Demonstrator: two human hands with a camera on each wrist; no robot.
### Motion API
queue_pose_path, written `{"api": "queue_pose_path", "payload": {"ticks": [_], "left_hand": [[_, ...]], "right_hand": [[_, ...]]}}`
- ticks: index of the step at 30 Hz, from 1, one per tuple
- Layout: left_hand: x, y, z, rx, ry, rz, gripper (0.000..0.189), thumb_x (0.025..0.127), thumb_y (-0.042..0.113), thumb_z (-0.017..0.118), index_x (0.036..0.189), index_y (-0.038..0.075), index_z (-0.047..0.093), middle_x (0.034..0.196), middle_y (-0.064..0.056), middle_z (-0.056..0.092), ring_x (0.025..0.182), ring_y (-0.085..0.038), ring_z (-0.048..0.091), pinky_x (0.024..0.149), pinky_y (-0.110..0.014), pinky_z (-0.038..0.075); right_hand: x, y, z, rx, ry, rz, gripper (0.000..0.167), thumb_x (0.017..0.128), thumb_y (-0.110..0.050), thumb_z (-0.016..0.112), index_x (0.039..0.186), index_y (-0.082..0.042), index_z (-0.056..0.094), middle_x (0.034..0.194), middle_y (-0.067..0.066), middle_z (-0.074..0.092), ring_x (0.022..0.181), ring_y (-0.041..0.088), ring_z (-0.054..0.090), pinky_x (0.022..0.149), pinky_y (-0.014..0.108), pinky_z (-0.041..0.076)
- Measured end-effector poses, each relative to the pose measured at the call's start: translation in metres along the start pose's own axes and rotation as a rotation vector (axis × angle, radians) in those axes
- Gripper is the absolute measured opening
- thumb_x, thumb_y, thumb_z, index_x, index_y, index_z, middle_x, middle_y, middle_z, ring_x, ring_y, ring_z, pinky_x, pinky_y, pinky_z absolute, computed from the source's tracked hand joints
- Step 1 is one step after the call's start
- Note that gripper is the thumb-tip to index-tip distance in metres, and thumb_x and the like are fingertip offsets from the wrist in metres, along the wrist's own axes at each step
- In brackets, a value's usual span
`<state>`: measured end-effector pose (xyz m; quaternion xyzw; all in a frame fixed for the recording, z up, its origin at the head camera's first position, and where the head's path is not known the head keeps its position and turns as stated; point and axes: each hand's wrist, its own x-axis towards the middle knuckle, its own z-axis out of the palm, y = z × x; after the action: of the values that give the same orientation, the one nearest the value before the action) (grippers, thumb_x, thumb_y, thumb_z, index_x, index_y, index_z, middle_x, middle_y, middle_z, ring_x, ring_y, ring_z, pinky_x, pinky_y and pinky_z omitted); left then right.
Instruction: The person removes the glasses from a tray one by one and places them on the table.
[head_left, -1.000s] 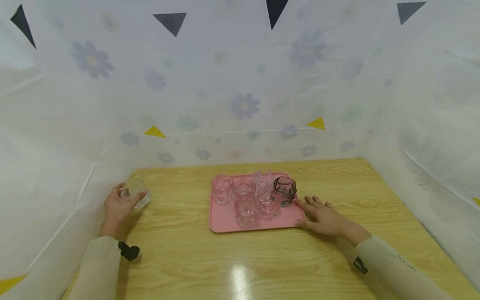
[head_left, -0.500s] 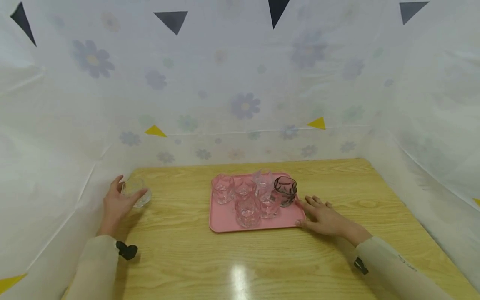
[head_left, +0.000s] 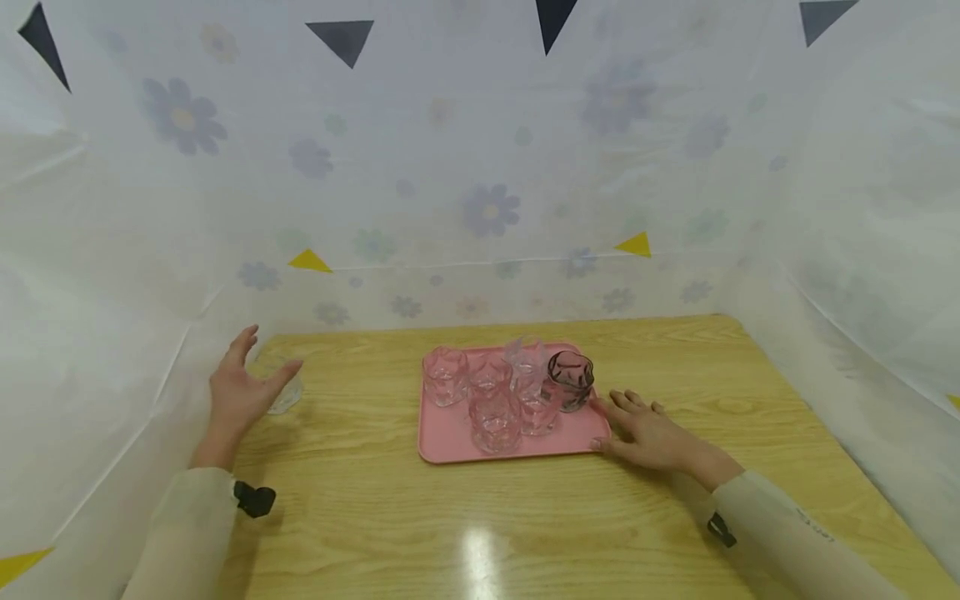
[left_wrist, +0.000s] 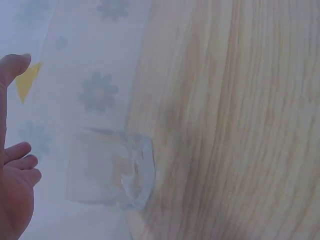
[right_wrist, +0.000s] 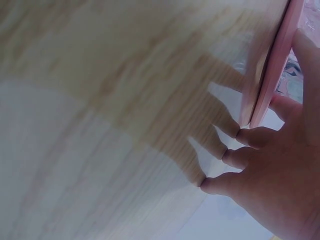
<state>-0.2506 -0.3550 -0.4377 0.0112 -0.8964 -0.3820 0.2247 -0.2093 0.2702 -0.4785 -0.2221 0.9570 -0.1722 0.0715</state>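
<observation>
A clear drinking glass (left_wrist: 135, 172) stands upright on the wooden table at the far left. My left hand (head_left: 243, 392) is just above and beside it, thumb and fingers spread wide, apart from the glass in the left wrist view. At the right end of the pink tray (head_left: 450, 446), my right hand (head_left: 648, 433) touches the rim with thumb and index finger, while its other fingertips rest on the table. Several clear glasses (head_left: 495, 425) stand grouped on the tray, with one dark smoky glass (head_left: 572, 382) at their right.
The wooden table (head_left: 390, 525) is enclosed by white sheeting (head_left: 480, 150) printed with flowers, at the back and both sides. The sheeting comes close to my left hand. Black and yellow triangles (head_left: 633, 245) mark the sheeting.
My left hand has let go of the clear glass, spreading its fingers and rising off it. The glass stays on the table. My right hand and the tray have not moved.
</observation>
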Motion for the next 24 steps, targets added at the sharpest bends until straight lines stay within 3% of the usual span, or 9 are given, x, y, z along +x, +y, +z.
{"api": "queue_pose_path", "payload": {"ticks": [4,9,17,24], "left_hand": [[-0.001,0.013,0.013,-0.054,-0.064,0.022,0.09,0.095,0.035,0.08,0.167,0.014,0.03,0.162,-0.028,0.043,0.15,-0.05,0.041,0.106,-0.072,0.046],[-0.003,0.03,0.033,-0.107,-0.131,0.075,0.089,0.094,0.029,0.082,0.165,0.011,0.033,0.156,-0.03,0.049,0.145,-0.05,0.048,0.113,-0.064,0.044],[-0.007,0.058,0.057,-0.113,-0.265,0.112,0.086,0.096,0.031,0.079,0.165,0.012,0.033,0.156,-0.031,0.049,0.143,-0.048,0.05,0.118,-0.062,0.042],[-0.009,0.074,0.081,-0.159,-0.317,0.167,0.084,0.093,0.029,0.082,0.163,0.011,0.038,0.151,-0.028,0.055,0.141,-0.044,0.053,0.117,-0.06,0.044]], "right_hand": [[0.0,0.0,0.001,0.005,0.001,-0.002,0.077,0.103,-0.058,0.059,0.163,-0.014,0.041,0.164,0.035,0.034,0.153,0.06,0.025,0.113,0.087,0.02],[-0.001,0.001,0.002,0.014,0.001,-0.004,0.076,0.103,-0.058,0.059,0.164,-0.015,0.041,0.165,0.035,0.033,0.154,0.059,0.024,0.113,0.086,0.019],[0.001,0.001,0.001,0.023,-0.012,0.013,0.078,0.102,-0.061,0.058,0.164,-0.017,0.039,0.167,0.033,0.031,0.155,0.058,0.022,0.114,0.086,0.017],[0.001,0.001,0.0,0.016,-0.016,0.015,0.079,0.102,-0.062,0.058,0.164,-0.017,0.04,0.166,0.033,0.032,0.155,0.058,0.022,0.114,0.086,0.018]]}}
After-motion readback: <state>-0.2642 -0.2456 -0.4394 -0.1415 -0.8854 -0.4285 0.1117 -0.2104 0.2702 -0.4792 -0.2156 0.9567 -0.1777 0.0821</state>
